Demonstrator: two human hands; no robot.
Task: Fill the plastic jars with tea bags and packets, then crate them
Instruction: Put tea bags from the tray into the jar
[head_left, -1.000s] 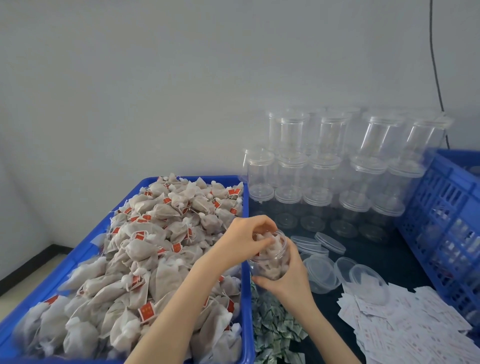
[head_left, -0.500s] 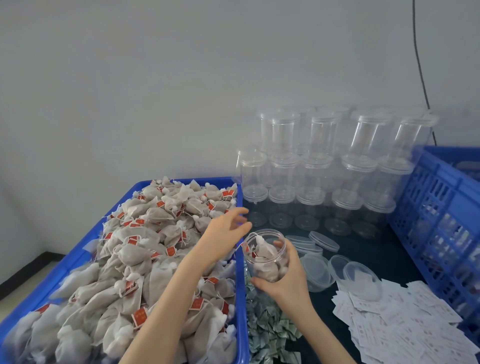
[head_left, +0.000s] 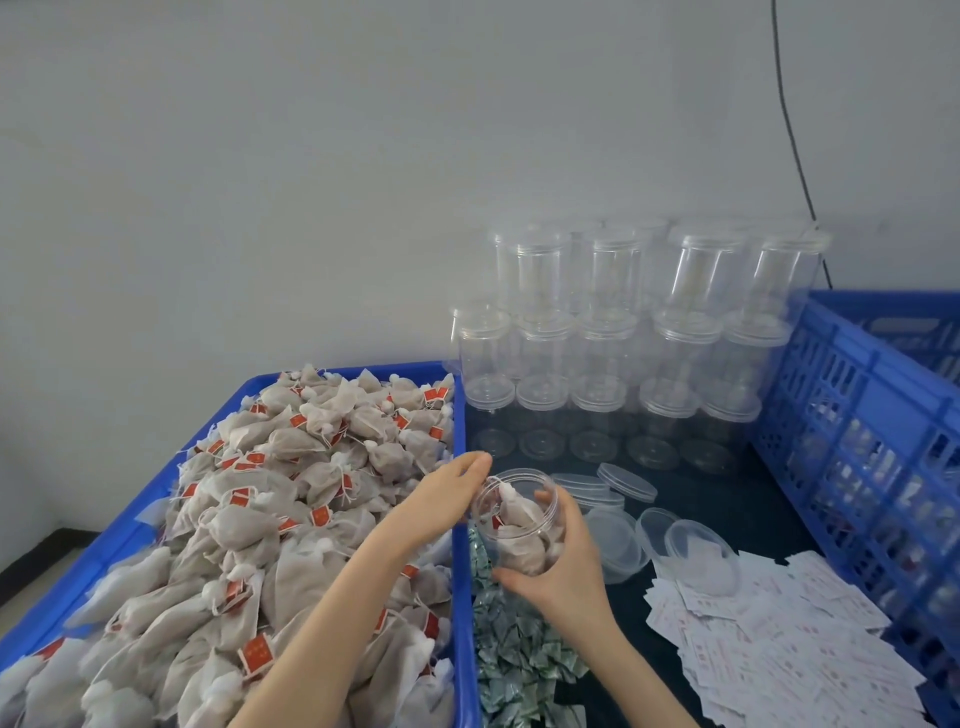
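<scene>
Since half a second ago the left hand (head_left: 447, 493) has slid from over the tea bags toward the rim of the jar (head_left: 519, 519), and the jar has tipped a bit more to the left. Its fingers are straight and loose, their tips just beside the jar's mouth, and they hold nothing that shows.

The right hand (head_left: 566, 566) holds the jar, fingers curled round its far side and thumb under its bottom. It is held above the counter (head_left: 727, 499), by the edge of the blue bin (head_left: 460, 571).

The job looks early for this jar — it is partly full, with a few tea bags inside. It has no lid yet, and it is not in the crate.

Left of the fingers lies the heap of tea bags (head_left: 270, 519), too many to count. Below the right hand sits a pile of green packets (head_left: 514, 649), also too many. To its right are white paper slips (head_left: 779, 649) in a big messy spread, and about five or six loose lids (head_left: 623, 483).

Behind the fingers stand the empty jars (head_left: 613, 353) — three layers, about five across in front. More may hide behind.

One blue crate (head_left: 857, 415) waits at the far right; some blurry things show through its holes.
</scene>
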